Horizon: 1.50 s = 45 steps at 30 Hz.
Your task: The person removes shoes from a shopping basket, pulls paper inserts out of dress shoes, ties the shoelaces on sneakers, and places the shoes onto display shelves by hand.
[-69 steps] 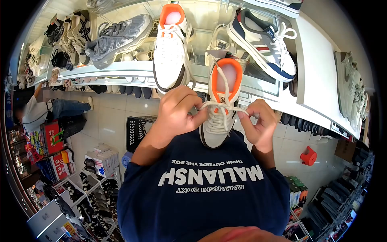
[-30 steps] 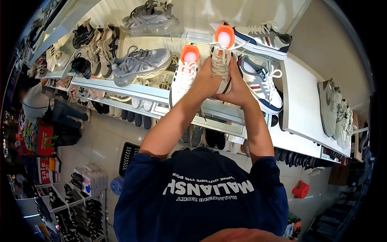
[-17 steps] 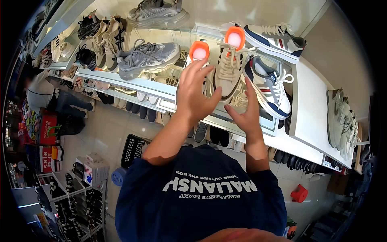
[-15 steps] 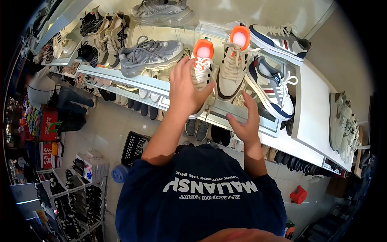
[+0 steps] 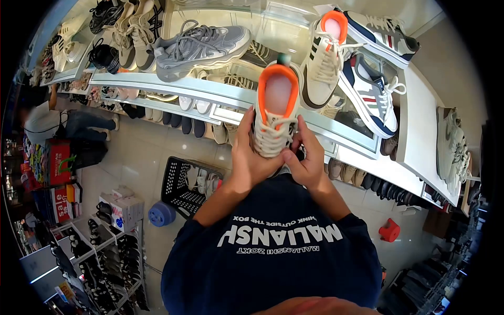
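Note:
A cream sneaker [image 5: 274, 137] with an orange lining is held up in front of the shelf, heel away from me and toe toward my chest. My left hand [image 5: 253, 161] grips its left side and underside. On the other side, my right hand [image 5: 308, 160] holds it near the toe, thumb and fingers against the upper. The sole is hidden by my hands. A matching cream sneaker [image 5: 324, 68] with dark stripes stands on the glass shelf [image 5: 210, 100] just beyond, its laces loose. White-and-navy sneakers [image 5: 370, 100] stand to its right.
A grey chunky sneaker [image 5: 202, 50] sits left on the shelf. Below are rows of shoes, a black basket [image 5: 181, 184] with shoes, a blue round tub [image 5: 161, 214] and a red object [image 5: 389, 230] on the floor. A person [image 5: 68, 123] stands far left.
The left cream sneaker has come off the shelf toward my chest, now in both hands. My right hand, open before, has closed on it. The view has shifted a little.

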### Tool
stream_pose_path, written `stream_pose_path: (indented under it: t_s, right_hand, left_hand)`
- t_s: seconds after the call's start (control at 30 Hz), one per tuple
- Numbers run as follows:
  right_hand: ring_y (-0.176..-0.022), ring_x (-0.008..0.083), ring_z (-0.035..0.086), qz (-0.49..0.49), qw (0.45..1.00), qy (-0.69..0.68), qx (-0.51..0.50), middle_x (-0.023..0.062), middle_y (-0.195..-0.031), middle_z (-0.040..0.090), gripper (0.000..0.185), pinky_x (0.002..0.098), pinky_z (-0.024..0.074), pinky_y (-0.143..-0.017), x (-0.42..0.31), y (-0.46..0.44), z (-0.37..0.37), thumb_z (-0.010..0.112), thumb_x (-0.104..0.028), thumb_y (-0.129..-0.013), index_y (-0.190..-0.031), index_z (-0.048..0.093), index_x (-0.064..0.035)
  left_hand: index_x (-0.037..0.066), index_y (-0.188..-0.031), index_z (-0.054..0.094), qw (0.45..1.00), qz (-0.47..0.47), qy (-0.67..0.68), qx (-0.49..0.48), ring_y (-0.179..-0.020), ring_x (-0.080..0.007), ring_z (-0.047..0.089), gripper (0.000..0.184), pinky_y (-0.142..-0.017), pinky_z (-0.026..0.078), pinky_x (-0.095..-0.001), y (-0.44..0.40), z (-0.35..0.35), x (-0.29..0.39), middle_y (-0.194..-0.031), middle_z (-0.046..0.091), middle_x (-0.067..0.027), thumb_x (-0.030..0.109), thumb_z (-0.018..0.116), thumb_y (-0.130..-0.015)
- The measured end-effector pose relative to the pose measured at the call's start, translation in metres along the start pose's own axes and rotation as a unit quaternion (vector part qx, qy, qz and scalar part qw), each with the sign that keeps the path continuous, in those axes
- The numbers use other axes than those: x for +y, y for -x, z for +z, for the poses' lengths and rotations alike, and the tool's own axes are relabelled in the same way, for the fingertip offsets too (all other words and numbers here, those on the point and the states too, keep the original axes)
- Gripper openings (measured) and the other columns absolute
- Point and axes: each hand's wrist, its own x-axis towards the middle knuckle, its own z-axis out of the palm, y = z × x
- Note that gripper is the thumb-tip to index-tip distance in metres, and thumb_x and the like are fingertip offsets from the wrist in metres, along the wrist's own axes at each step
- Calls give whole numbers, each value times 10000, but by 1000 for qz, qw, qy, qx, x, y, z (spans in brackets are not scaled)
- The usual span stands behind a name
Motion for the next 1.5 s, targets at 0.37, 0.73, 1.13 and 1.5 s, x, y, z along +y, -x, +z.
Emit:
stream_pose_path:
  t_s: [0.37,0.73,1.13,1.5]
  right_hand:
    - [-692,181,552,-35,994,78,63,118,-889,623,839,288,474,-638,-15,53,35,783,-260,-842,-1486,429,145]
    - [-1018,282,585,29,957,222,186,262,-1271,534,494,370,495,-887,-45,83,4,660,-114,-901,-1337,605,112]
    - [-870,185,557,45,959,93,263,226,-1319,555,604,316,498,-820,-25,103,-57,665,-36,-886,-1440,463,95]
    - [-905,221,622,34,972,60,226,177,-1237,603,301,324,532,-810,-16,89,-86,757,-10,-857,-1142,673,39]
  left_hand:
    - [-39,-1472,424,971,167,-106,-132,-1220,-453,581,1053,-991,495,-509,42,-60,-20,-1439,498,-316,314,958,-637]
    - [-8,-1477,402,965,126,11,-229,-1354,-438,454,1090,-1111,388,-523,53,-14,-36,-1494,418,-296,314,986,-615]
    - [-66,-1468,360,945,85,-52,-311,-1324,-456,435,1002,-1120,354,-544,54,45,-1,-1440,405,-308,480,848,-784]
    - [64,-1166,734,923,179,-180,-289,-1131,-325,552,458,-949,478,-422,-9,76,66,-1294,561,-170,307,841,-793]
